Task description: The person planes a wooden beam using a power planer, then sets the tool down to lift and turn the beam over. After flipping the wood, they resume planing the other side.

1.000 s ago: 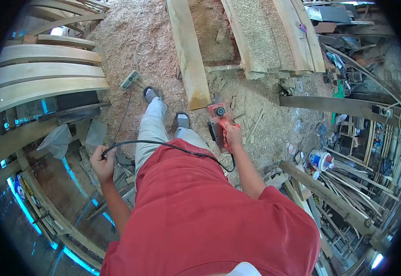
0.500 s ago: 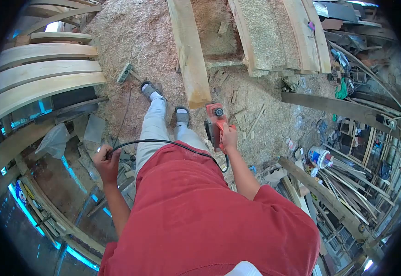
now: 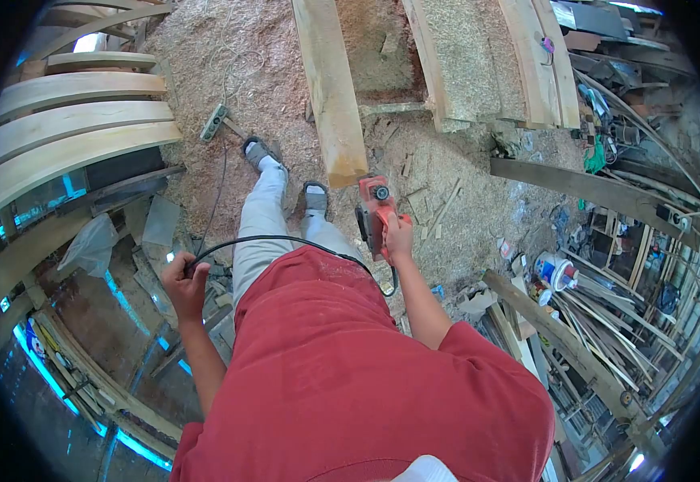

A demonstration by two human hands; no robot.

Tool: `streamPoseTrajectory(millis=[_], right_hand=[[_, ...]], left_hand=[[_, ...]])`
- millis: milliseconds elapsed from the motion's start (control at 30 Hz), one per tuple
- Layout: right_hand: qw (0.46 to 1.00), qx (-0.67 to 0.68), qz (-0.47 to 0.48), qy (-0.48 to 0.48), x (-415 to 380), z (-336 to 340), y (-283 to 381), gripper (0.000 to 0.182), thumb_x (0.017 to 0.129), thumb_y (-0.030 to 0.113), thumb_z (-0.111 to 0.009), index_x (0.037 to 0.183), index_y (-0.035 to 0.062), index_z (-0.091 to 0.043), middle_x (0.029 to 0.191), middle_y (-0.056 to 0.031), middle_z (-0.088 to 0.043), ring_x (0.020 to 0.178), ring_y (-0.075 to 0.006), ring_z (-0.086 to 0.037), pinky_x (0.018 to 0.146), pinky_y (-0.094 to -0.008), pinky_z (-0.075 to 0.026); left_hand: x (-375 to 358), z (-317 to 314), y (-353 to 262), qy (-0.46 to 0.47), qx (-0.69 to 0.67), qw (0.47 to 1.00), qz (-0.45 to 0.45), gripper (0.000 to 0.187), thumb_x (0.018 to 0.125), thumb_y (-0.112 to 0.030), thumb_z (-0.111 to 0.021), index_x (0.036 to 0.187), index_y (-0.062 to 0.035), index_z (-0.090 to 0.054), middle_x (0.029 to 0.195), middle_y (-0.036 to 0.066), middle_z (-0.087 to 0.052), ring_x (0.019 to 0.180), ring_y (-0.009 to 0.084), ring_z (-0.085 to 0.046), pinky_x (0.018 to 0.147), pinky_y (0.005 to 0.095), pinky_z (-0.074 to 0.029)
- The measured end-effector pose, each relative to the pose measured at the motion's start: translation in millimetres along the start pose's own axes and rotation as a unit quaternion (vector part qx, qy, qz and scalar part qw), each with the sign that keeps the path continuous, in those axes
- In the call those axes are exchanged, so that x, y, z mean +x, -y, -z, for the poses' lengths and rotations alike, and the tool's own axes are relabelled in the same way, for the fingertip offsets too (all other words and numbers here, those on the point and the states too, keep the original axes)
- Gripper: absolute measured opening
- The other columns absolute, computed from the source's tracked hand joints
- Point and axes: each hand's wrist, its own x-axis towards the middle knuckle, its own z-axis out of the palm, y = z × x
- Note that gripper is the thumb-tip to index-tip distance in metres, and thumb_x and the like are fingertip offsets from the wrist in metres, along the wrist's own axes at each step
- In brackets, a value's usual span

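Observation:
My right hand [image 3: 399, 238] is wrapped round the handle of a red electric planer [image 3: 376, 213] with a black knob at its front. The planer is close to the near end of a long wooden beam [image 3: 335, 104]. On the left, my left hand [image 3: 185, 279] is closed on the black power cord [image 3: 266, 238]. That cord arches across my thighs and drops behind my waist toward the planer's rear.
Wood shavings [image 3: 278, 72] cover the floor. A power strip [image 3: 214, 122] lies by my foot. Curved planks [image 3: 85, 116] are stacked at left, more boards [image 3: 527, 64] at upper right. A dark beam [image 3: 575, 183], a white bucket [image 3: 557, 273] and wood strips [image 3: 607, 329] are at right.
Both hands keep their hold on the planer and the cord. The view has shifted very slightly; otherwise little differs.

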Motion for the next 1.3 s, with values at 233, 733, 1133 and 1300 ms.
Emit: streamPoseTrajectory(millis=[233, 733, 1133, 1300], right_hand=[[1.0, -0.016, 0.005, -0.007, 15, -7, -5, 0.052, 0.102, 0.044, -0.06, 0.064, 0.009, -0.058, 0.055, 0.0008, -0.053, 0.043, -0.0109, -0.049, 0.041, -0.0284, -0.038], [0.997, -0.065, 0.03, -0.019, 46, -27, 19, 0.052, 0.102, 0.045, -0.061, 0.067, 0.0072, -0.061, 0.056, -0.0005, -0.055, 0.044, -0.0114, -0.051, 0.042, -0.0293, -0.039], [0.989, -0.114, 0.083, -0.038, 86, -46, 37, 0.05, 0.103, 0.042, -0.06, 0.067, 0.0062, -0.061, 0.055, -0.0005, -0.054, 0.042, -0.0111, -0.049, 0.04, -0.0301, -0.037], [0.993, -0.091, 0.054, -0.051, 102, -60, 41, 0.052, 0.103, 0.042, -0.059, 0.064, 0.0069, -0.06, 0.054, -0.0005, -0.053, 0.041, -0.0113, -0.048, 0.039, -0.0304, -0.036]], left_hand=[[10, -2, 2, -0.001, -0.022, 1.0, 0.016, 0.065, 0.091, -0.061, -0.075, 0.078, -0.0018, -0.052, 0.07, -0.003, -0.039, 0.065, 0.0073, -0.037, 0.056, 0.0271, -0.026], [43, -1, 3, 0.002, -0.008, 1.0, 0.025, 0.061, 0.096, -0.055, -0.072, 0.078, 0.0003, -0.052, 0.071, -0.001, -0.044, 0.066, 0.0089, -0.04, 0.058, 0.0268, -0.03], [101, -3, -14, 0.014, 0.012, 1.0, -0.008, 0.063, 0.095, -0.058, -0.071, 0.078, 0.0, -0.053, 0.068, 0.0, -0.04, 0.061, 0.0092, -0.037, 0.054, 0.028, -0.027], [138, -7, -14, 0.031, 0.003, 0.999, -0.007, 0.066, 0.095, -0.06, -0.07, 0.078, 0.0005, -0.053, 0.066, 0.001, -0.038, 0.059, 0.0099, -0.036, 0.053, 0.0284, -0.027]])
